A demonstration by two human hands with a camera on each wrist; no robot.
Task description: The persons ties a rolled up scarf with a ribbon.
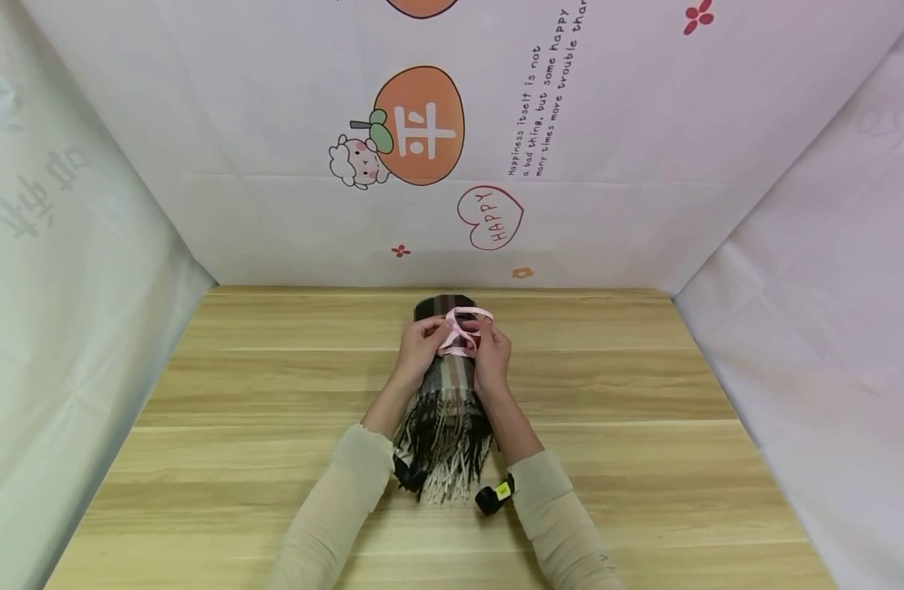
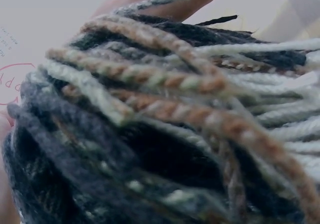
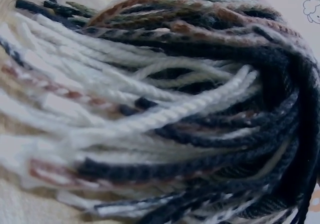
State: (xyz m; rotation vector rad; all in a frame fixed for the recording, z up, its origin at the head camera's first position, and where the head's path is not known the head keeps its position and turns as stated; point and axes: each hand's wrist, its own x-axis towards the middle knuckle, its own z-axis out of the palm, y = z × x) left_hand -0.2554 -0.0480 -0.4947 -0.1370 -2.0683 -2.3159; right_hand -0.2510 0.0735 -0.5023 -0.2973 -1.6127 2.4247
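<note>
A rolled plaid scarf (image 1: 446, 378) in black, grey and brown lies lengthwise on the wooden table, its fringe spread toward the person. Around its upper part runs a pink ribbon (image 1: 457, 351), with a loop standing up above the roll. The left hand (image 1: 420, 348) pinches the ribbon from the left side, and the right hand (image 1: 492, 351) pinches it from the right. Both wrist views are filled by the twisted fringe, seen as brown and white strands (image 2: 175, 79) on the left and white and black strands (image 3: 150, 119) on the right; the fingers are hidden there.
The wooden table (image 1: 606, 393) ends at a white printed backdrop (image 1: 606, 229) behind the scarf, with white sheets on both sides. A black wrist camera with a yellow label (image 1: 502, 491) sits at the right cuff.
</note>
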